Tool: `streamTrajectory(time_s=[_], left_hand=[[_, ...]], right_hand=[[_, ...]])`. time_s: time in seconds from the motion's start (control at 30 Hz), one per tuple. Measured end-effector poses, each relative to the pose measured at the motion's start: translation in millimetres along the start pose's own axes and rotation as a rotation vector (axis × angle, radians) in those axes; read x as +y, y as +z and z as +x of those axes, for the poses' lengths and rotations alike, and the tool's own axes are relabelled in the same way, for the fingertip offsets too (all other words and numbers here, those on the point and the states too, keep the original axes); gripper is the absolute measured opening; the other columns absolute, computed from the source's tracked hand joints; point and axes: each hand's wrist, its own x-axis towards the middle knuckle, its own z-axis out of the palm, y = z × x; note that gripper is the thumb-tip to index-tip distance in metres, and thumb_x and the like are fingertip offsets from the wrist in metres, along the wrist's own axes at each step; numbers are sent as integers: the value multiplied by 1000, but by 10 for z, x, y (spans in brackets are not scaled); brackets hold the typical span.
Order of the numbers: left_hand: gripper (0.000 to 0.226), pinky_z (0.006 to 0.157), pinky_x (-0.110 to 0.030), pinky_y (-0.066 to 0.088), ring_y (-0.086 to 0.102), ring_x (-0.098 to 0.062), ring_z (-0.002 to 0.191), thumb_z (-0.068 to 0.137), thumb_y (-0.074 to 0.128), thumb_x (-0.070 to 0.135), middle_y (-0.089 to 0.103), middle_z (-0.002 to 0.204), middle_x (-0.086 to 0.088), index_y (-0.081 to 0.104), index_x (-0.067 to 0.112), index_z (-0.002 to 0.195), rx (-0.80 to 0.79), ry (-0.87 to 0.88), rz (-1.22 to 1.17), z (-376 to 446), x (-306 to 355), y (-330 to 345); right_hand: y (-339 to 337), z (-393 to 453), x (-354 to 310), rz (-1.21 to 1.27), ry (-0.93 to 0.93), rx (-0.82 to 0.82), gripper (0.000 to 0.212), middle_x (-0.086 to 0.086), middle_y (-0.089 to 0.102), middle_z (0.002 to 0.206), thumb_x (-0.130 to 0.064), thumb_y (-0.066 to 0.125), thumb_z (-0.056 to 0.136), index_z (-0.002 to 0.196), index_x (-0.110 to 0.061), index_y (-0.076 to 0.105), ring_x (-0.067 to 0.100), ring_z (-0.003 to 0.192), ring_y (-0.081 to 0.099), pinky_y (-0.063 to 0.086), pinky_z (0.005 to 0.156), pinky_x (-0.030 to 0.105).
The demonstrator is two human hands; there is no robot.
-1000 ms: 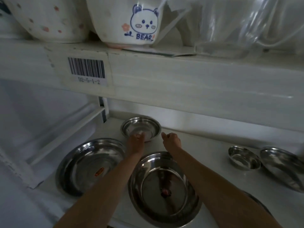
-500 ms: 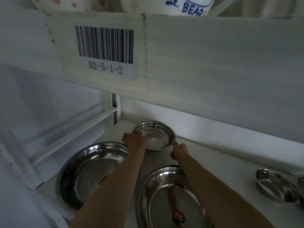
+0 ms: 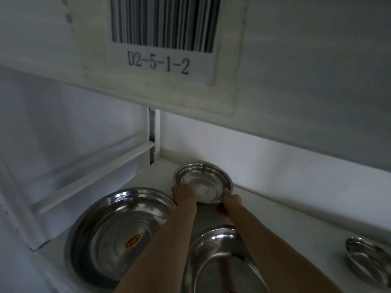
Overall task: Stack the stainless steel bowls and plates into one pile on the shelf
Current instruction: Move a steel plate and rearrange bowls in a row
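A small steel bowl (image 3: pixel 204 180) sits at the back of the white shelf (image 3: pixel 285 220), tipped slightly towards me. My left hand (image 3: pixel 183 193) grips its left rim and my right hand (image 3: pixel 231 203) grips its right front rim. A large steel plate (image 3: pixel 114 229) with a red sticker lies at the front left, under my left forearm. Another steel plate (image 3: pixel 218 261) lies at the front centre, partly hidden by my right forearm. A small steel bowl (image 3: pixel 368 261) rests at the right edge of the view.
The front beam of the shelf above (image 3: pixel 296 70), bearing a barcode label (image 3: pixel 163 39) marked D2-5-1-2, hangs low and close overhead. A white upright post (image 3: pixel 153 136) and side rail (image 3: pixel 95 172) close the left side. The white back wall (image 3: pixel 275 166) stands just behind the bowl.
Both hands have closed on the rim of the small back bowl, which now tilts up. The view has moved in closer under the upper shelf.
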Motion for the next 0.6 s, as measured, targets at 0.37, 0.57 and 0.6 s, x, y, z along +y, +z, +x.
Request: streamTrajectory(time_s=[0.37, 0.57, 0.6], left_hand=[[38, 102, -27, 32, 49, -18, 125, 98, 42, 13, 54, 136, -4, 49, 13, 135, -12, 256, 564, -32, -217, 12], [38, 56, -14, 36, 61, -22, 99, 102, 26, 13, 53, 133, -21, 44, -2, 133, -39, 71, -90, -217, -75, 16], [38, 62, -19, 41, 58, -33, 111, 102, 27, 13, 53, 132, -24, 44, -3, 131, -59, 87, -37, -260, -49, 19]], right_hand=[[33, -54, -35, 68, 32, -64, 26, 23, 61, 93, -27, 44, 101, 109, -3, 50, 36, 84, 63, 55, 58, 39], [-46, -29, -28, 85, 22, -51, 34, 24, 66, 87, -26, 48, 98, 113, 5, 55, 32, 69, 65, 58, 66, 41], [-69, -36, -33, 100, 15, -48, 35, 26, 67, 91, -25, 49, 97, 114, 5, 55, 31, 68, 65, 58, 68, 41]])
